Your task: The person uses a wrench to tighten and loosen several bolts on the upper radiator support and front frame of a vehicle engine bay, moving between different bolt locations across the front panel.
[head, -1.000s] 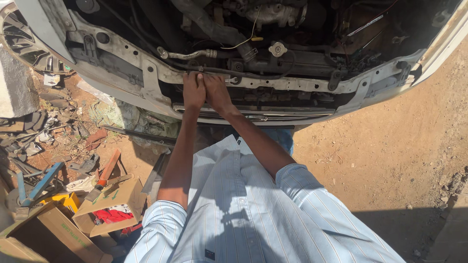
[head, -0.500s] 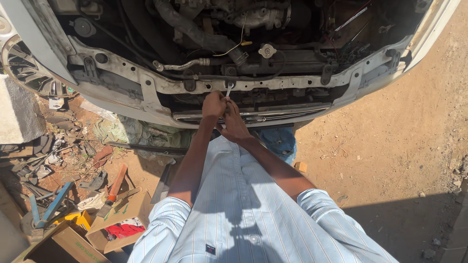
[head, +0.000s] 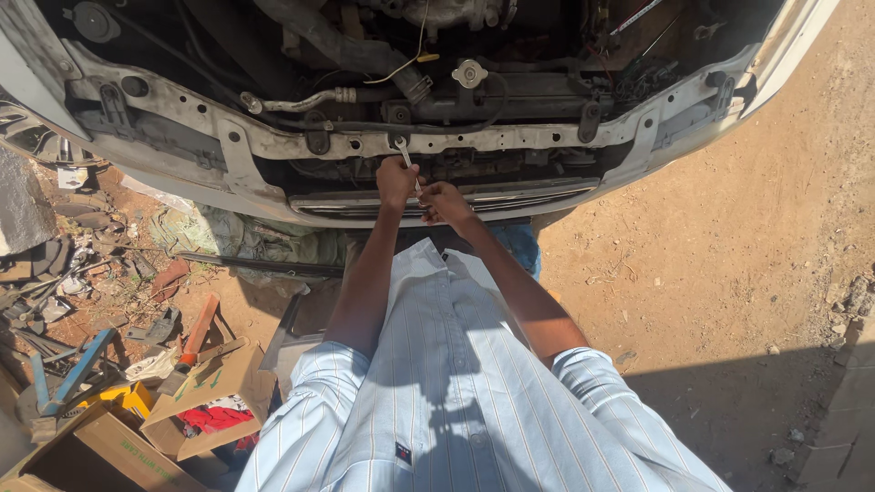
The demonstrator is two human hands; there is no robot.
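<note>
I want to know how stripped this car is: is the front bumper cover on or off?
Off. The bare metal front crossmember with its bolt holes is exposed, and the left hand holds a wrench against it, with the right hand beside.

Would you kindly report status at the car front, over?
Left hand gripping spanner at front crossmember. Right hand beside, touching the handle. Nothing obstructing.

My hands have open room below the front crossmember [head: 510, 138]; above it, hoses [head: 328, 41] and the radiator cap [head: 469, 73] crowd the engine bay
</note>
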